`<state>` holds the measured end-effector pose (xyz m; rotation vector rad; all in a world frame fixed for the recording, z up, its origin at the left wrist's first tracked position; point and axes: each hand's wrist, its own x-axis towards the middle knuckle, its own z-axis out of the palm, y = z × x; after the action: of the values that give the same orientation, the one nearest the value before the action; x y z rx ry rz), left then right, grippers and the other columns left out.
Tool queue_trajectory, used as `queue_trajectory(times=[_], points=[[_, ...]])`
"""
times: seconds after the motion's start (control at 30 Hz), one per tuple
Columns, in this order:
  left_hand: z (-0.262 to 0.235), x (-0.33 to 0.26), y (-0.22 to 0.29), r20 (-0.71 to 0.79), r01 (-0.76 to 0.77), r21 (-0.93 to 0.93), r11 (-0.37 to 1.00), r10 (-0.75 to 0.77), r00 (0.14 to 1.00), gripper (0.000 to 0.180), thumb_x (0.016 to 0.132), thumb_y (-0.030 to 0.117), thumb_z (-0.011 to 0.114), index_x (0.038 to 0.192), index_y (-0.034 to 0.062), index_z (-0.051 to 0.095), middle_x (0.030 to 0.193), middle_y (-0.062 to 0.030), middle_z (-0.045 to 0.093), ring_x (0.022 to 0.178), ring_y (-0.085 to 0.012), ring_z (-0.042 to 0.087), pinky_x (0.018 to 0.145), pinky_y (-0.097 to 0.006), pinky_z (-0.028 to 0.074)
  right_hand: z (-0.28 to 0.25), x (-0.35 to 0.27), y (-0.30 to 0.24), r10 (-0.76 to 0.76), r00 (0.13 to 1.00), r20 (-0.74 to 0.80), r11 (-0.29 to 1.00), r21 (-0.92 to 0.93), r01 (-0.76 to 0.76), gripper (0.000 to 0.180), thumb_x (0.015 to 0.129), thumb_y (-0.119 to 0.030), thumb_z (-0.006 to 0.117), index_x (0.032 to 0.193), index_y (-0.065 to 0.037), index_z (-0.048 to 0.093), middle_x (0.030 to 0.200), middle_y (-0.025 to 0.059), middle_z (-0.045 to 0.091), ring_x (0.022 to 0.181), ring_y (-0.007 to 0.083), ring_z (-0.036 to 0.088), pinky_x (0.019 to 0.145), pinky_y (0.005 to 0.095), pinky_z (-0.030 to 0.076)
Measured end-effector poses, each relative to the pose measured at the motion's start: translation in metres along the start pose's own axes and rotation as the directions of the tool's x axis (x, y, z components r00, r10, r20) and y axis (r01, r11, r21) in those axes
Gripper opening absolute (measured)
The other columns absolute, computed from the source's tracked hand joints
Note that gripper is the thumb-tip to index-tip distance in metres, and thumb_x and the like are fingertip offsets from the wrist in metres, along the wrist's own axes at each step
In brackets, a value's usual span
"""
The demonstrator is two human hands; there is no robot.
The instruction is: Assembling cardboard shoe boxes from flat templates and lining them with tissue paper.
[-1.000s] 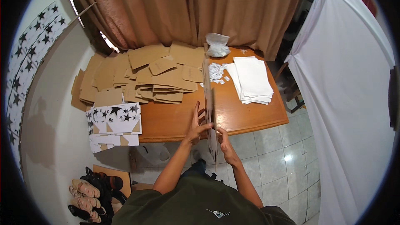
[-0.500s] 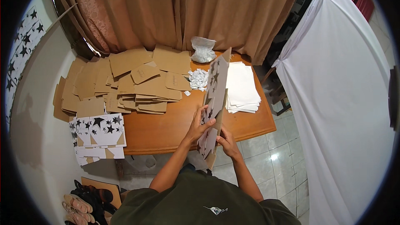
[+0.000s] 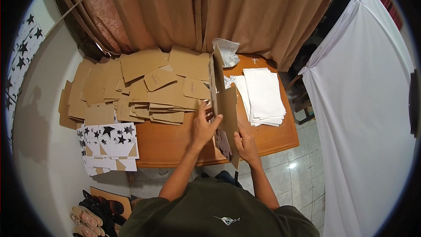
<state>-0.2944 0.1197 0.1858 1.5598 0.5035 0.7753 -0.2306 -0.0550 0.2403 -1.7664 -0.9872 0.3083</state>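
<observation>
Along the left edge of the tabletop [image 3: 175, 147], a stack of star-printed sheets [image 3: 109, 142] overhangs the front-left corner, and a broad spread of flat brown cardboard blanks [image 3: 144, 87] covers the left and rear portions of the surface. The left hand [image 3: 205, 127] is positioned just left of the workpiece, a folded cardboard blank [image 3: 224, 105] held on edge above the front-centre of the tabletop. The left palm presses flat against the blank's left face, fingers extended upward and spread; the hand is open against the panel, not closed around it. The blank stands nearly vertical, brown side outward, with a star-printed inner face visible at its lower end. Its long axis runs from the front edge of the tabletop toward the rear edge, tilting slightly leftward at the far end. The right hand [image 3: 246, 147] sits at the blank's lower right, nearer the front edge, with fingers curled around the near edge of the panel and clamped on it. The blank therefore lies between the two hands, the left higher along its length and the right lower. Right of the blank, a stack of white sheets [image 3: 263, 94] lies near the right edge, and a crumpled white bag [image 3: 228, 50] rests at the rear edge.
</observation>
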Motion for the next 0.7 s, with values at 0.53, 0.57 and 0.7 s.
queue_trajectory(times=[0.53,0.57,0.7], points=[[-0.021,0.001,0.063,0.04,0.192,-0.038,0.981,-0.19,0.981,0.031,0.094,0.002,0.057,0.124,-0.0075,0.054,0.097,-0.0109,0.066,0.072,-0.0133,0.068,0.057,-0.027,0.061,-0.033,0.037,0.112,0.501,0.856,0.123,0.71,0.508,-0.488,0.095,0.092,-0.083,0.03,0.159,-0.017,0.029,0.162,0.0199,0.028,0.145,0.0381,0.033,0.116,0.0625,0.018],[-0.016,0.001,0.069,0.041,0.191,-0.031,0.981,-0.19,0.981,0.031,0.094,0.002,0.057,0.124,-0.0075,0.054,0.097,-0.0109,0.066,0.072,-0.0133,0.068,0.057,-0.027,0.061,-0.025,0.035,0.133,0.547,0.812,0.202,0.668,0.48,-0.569,0.099,0.088,-0.088,0.026,0.162,-0.023,0.022,0.166,0.0206,0.018,0.148,0.0414,0.025,0.116,0.066,0.011],[0.0,0.008,0.079,0.031,0.245,0.026,0.969,-0.245,0.969,0.034,0.093,0.001,0.054,0.126,-0.0082,0.052,0.098,-0.0137,0.066,0.069,-0.014,0.068,0.056,-0.028,0.061,0.002,0.03,0.168,0.564,0.578,0.59,0.276,0.525,-0.805,0.11,0.081,-0.094,0.031,0.163,-0.021,0.017,0.162,0.0175,0.028,0.133,0.0372,0.045,0.104,0.0596,0.038]])
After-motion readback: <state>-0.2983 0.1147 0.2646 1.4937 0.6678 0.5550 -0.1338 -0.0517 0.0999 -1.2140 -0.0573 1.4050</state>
